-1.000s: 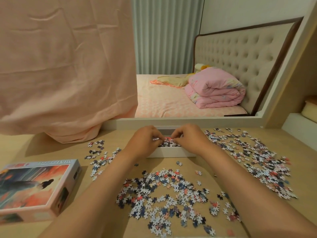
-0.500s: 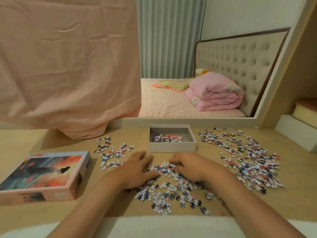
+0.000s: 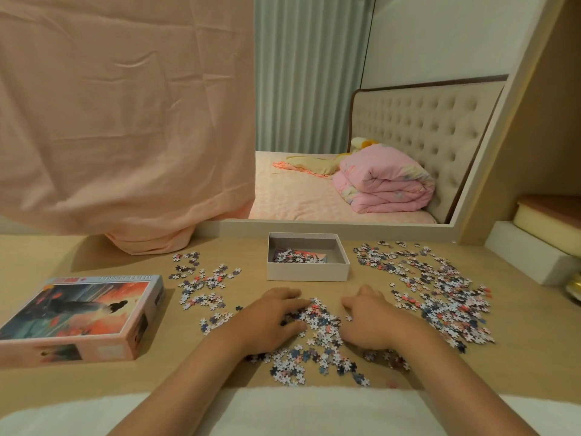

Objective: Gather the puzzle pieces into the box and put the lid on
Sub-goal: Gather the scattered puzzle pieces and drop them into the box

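— What are your hands doing?

— I am resting both palm down on the table (image 3: 47,256), one at each side of the middle heap (image 3: 317,335) of puzzle pieces. My left hand (image 3: 270,316) is lying with its fingers stretched out fairly flat over the heap's left edge. My right hand (image 3: 367,322) is facing it from the other side, fingers loosely bent, tips just beside the pieces.

— Are you holding any?

— Neither hand is gripping anything that I am seeing, though a piece may be hiding under my left fingers, where the view is too poor to tell.

— And the box?

— The box (image 3: 308,272) is sitting open just beyond my hands, with a small clump (image 3: 295,256) of pieces lying on its floor, more to the left. The lid (image 3: 78,313) is lying picture side up at my left, well apart from the box. A big spread (image 3: 440,294) of pieces is lying to the right of the box, and a thinner scatter (image 3: 204,278) is lying between lid and box.
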Motion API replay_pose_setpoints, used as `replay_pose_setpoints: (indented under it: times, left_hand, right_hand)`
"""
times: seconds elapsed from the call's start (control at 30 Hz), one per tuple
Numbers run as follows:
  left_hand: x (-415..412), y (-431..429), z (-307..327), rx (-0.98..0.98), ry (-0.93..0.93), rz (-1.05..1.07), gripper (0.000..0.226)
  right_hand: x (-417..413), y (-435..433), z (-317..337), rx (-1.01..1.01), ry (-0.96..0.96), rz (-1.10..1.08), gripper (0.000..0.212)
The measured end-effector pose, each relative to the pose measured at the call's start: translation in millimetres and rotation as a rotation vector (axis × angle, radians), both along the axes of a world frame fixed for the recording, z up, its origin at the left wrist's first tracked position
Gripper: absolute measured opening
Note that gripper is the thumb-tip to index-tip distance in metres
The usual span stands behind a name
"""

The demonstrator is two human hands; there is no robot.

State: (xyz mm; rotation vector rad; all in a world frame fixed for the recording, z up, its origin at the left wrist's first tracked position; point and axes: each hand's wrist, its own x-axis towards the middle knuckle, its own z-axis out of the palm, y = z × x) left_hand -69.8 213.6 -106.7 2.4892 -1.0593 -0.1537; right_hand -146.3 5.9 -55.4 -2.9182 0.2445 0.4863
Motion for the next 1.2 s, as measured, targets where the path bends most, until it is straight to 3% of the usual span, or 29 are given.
replay_pose_setpoints:
  times: [0.1,0.2,0.27,0.37,0.43,0.5,0.57,0.8,0.93,1.2]
  left_hand:
    - [2.4,-0.1,2.1,-0.024,-0.060,-0.010,0.049]
    - [4.1,6.6,8.4,-0.096,-0.095,-0.005,0.048]
    - [7.6,17.0,13.5,-0.115,-0.128,0.042,0.052]
    - [12.2,33.8,14.1,0.044,-0.124,0.104,0.071]
    - [12.2,38.4,11.6,0.196,-0.072,0.124,0.082]
    - [11.5,35.0,8.0,0.265,-0.103,0.107,0.081]
    - [11.4,28.1,7.5,0.240,-0.162,0.077,0.075]
    - [15.4,20.0,7.5,0.012,-0.123,0.048,0.050]
    - [17.6,19.5,9.5,-0.036,-0.105,0.060,0.043]
    - [22.1,17.7,19.7,-0.109,0.013,0.129,0.020]
  right_hand:
    - [6.1,11.1,-5.2,0.066,-0.066,0.029,0.025]
    - [16.0,21.1,-9.5,0.157,-0.120,0.079,0.052]
    - [22.6,24.2,-10.3,0.211,-0.172,0.095,0.053]
    - [28.0,23.0,-6.9,0.224,-0.256,0.119,0.054]
    - [28.8,24.2,-5.5,0.174,-0.240,0.145,0.073]
    - [29.0,29.9,-7.6,0.098,-0.168,0.178,0.091]
    - [31.3,35.6,-11.7,0.027,-0.132,0.218,0.093]
    - [48.0,42.3,-6.6,0.114,-0.126,0.237,0.069]
    - [55.2,50.0,-5.0,0.150,-0.225,0.239,0.041]
    - [61.8,47.7,-4.0,0.322,-0.272,0.181,0.018]
